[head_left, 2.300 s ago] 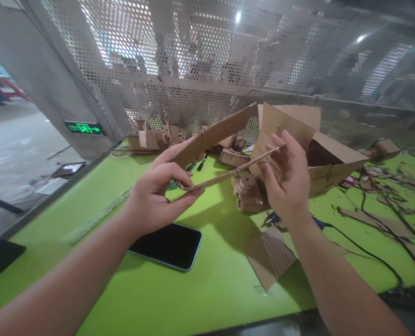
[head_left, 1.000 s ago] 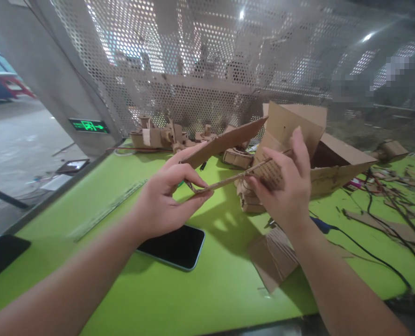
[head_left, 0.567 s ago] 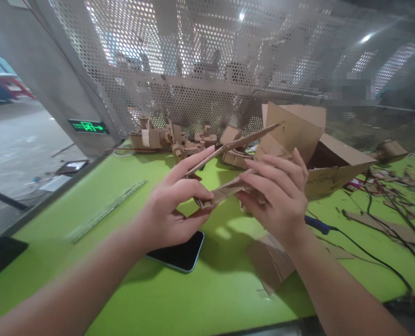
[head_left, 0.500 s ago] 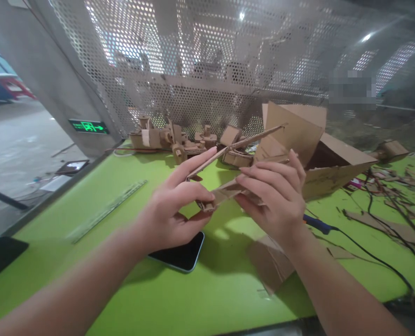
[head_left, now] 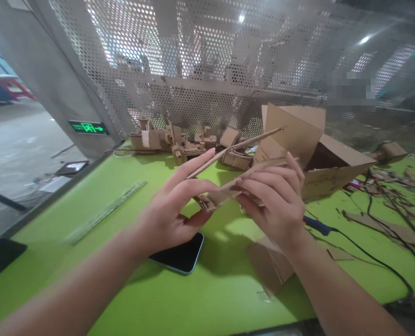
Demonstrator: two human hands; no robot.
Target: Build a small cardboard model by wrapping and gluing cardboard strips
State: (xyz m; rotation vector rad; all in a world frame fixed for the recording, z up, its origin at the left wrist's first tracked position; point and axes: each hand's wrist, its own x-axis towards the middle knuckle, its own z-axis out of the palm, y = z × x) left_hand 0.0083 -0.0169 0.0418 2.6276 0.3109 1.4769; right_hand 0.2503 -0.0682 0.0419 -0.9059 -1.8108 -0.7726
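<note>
Above the green tabletop, my left hand (head_left: 174, 205) grips the left end of a folded cardboard piece (head_left: 224, 193), its index finger along a raised flap and its thumb at the lower fold. From the other side, my right hand (head_left: 275, 198) has its fingers bent over the piece's right part, with the thumb beneath. The long upper flap (head_left: 252, 140) slants up to the right, apart from the lower part. Below my left hand lies a smartphone (head_left: 182, 254), partly covered by it. A flat cardboard scrap (head_left: 272, 266) rests under my right forearm.
An open cardboard box (head_left: 328, 179) stands at the right rear. Several small cardboard models (head_left: 158, 139) line the back by the perforated metal screen (head_left: 200, 70). A clear ruler (head_left: 111, 210) lies left. A blue-handled corded tool (head_left: 317, 225), cables and cardboard scraps (head_left: 385, 225) spread across the right.
My left thumb has lifted slightly off the lower fold's end and lies further along the piece. The right fingers have shifted a little, and more of the lower strip's edge shows.
</note>
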